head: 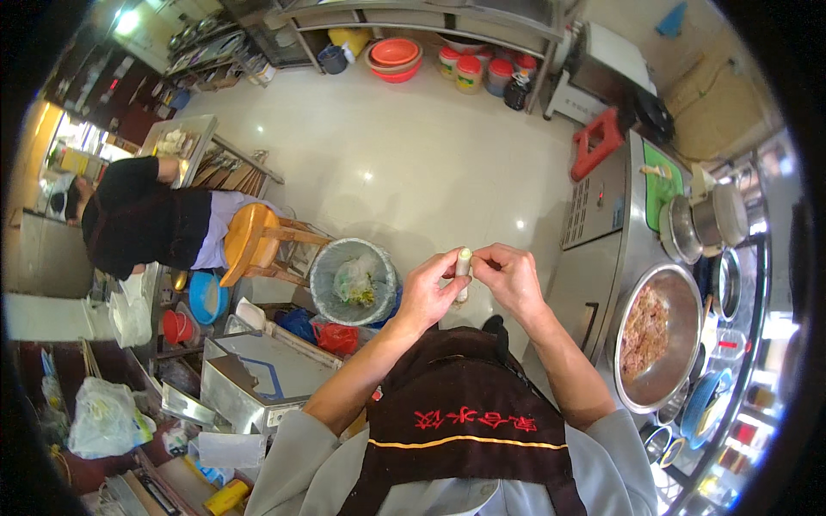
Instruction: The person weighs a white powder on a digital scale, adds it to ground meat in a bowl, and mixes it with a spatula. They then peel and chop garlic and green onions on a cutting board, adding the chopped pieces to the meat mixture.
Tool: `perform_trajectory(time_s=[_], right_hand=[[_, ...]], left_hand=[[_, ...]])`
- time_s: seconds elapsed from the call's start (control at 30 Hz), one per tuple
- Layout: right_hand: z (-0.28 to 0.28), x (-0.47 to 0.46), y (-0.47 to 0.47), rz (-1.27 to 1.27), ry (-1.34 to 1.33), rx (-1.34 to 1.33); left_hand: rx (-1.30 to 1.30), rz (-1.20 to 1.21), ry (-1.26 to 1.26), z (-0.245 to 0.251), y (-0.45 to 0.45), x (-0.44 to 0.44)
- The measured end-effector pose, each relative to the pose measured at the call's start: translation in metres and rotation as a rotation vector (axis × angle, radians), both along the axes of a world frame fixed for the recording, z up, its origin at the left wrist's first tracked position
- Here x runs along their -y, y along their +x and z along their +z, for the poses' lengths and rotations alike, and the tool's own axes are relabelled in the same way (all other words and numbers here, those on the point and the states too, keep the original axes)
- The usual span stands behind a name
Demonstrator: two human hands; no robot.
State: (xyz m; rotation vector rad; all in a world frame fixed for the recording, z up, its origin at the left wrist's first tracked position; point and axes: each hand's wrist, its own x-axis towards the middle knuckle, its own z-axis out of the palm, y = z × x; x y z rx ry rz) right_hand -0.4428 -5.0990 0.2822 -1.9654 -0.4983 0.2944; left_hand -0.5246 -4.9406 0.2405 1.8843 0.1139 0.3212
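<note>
In front of the dark apron, my left hand (429, 287) grips a short white vegetable stalk, seemingly a scallion or leek piece (463, 266), upright with its pale green cut end on top. Close by on the right, my right hand (511, 274) has its thumb and index finger pinched together at the stalk's upper edge; whether it holds a layer of it is too small to tell. A lined waste bin (322, 290) with a clear plastic bag and green scraps inside stands on the floor left of my hands.
A steel counter (635, 219) on the right bears a large steel bowl (684, 322) of minced meat. At left, a person in black (142, 213) sits by a wooden chair (245, 235). Metal boxes (226, 387) crowd the lower left. Red-lidded tubs (468, 72) stand under the far table.
</note>
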Motion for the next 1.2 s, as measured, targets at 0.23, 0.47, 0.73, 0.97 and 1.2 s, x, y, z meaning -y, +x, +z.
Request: perform_trajectory(time_s=[0.23,0.47,0.73,0.97,1.2], right_hand=[[0.012,-0.094,-0.013,0.147,0.017,0.016],[-0.005,-0.147,-0.024,0.183,0.107,-0.214],[-0.030,-0.170,0.008,0.513,0.222,-0.378],[-0.036,-0.186,0.085,0.854,0.158,-0.147],[-0.044,-0.205,0.121,0.897,0.160,-0.115]], left_hand=[[0.075,0.130,-0.041,0.003,-0.037,-0.079],[0.095,0.218,-0.143,-0.009,-0.065,-0.113],[0.054,0.360,-0.077,-0.016,-0.065,-0.125],[-0.132,0.498,-0.037,-0.019,-0.022,-0.114],[-0.120,0.830,-0.004,-0.005,0.031,-0.082]])
